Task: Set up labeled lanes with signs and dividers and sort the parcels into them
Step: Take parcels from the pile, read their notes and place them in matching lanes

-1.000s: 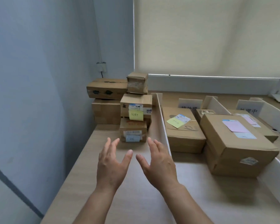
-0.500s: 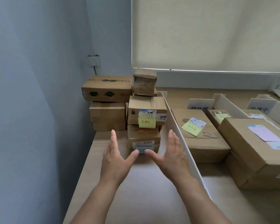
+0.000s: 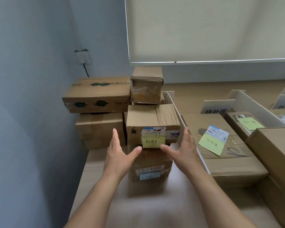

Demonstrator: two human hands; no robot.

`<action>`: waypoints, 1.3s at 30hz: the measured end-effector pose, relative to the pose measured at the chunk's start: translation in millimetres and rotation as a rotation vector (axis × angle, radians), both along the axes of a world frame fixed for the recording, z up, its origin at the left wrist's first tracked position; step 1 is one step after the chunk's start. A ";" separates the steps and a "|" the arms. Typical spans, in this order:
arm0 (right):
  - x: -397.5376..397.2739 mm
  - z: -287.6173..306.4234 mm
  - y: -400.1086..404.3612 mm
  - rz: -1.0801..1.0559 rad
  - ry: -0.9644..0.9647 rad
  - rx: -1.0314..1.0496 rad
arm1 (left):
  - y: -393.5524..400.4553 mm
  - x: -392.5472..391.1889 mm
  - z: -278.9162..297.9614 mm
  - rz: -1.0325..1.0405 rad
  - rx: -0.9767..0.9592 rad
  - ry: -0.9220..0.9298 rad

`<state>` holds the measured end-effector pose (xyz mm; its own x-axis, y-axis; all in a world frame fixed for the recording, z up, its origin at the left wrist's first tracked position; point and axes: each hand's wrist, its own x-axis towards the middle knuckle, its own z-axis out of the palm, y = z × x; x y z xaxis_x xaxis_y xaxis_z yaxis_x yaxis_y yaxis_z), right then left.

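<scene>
Both hands are spread and hold nothing: left hand and right hand flank the yellow-noted box between them.

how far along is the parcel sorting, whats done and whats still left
Done: white dividers stand up, the 待处理 sign is placed, and a parcel with a green note lies in that lane. In hand: the left hand and right hand, both open, flank the box with the yellow 处理中 note without gripping it. Left: the unsorted stack by the wall.
</scene>
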<state>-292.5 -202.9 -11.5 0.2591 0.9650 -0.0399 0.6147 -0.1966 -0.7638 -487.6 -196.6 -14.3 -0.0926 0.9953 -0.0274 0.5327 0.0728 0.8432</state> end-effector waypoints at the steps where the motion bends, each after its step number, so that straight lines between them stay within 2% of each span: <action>1: 0.9 -2.2 4.4 0.001 0.009 0.002 | 6.2 2.3 -2.7 -0.009 -0.002 -0.003; 7: -0.1 -9.0 15.7 -0.001 0.033 0.062 | 21.8 9.9 -8.6 -0.079 0.018 -0.028; 14: -8.7 10.5 -2.2 0.003 0.091 0.148 | -1.6 3.6 8.4 -0.018 0.090 -0.106; 17: -14.7 19.7 -16.6 0.019 0.045 0.173 | -18.5 -0.2 17.8 0.019 0.105 -0.136; 25: -32.6 31.3 -61.6 0.059 -0.054 0.155 | -66.1 -15.6 26.0 0.114 0.158 0.059; 33: -53.7 40.2 -101.1 -0.033 -0.117 0.151 | -107.8 -19.8 33.4 0.245 0.147 0.055; 39: -54.2 48.0 -127.8 -0.042 -0.131 0.161 | -134.3 -20.7 39.2 0.252 0.155 0.079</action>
<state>-346.7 -330.7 36.5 0.2916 0.9446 0.1506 0.7048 -0.1058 -0.7015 -508.3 -330.9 24.8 -0.3333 0.9323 0.1405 0.5788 0.0847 0.8111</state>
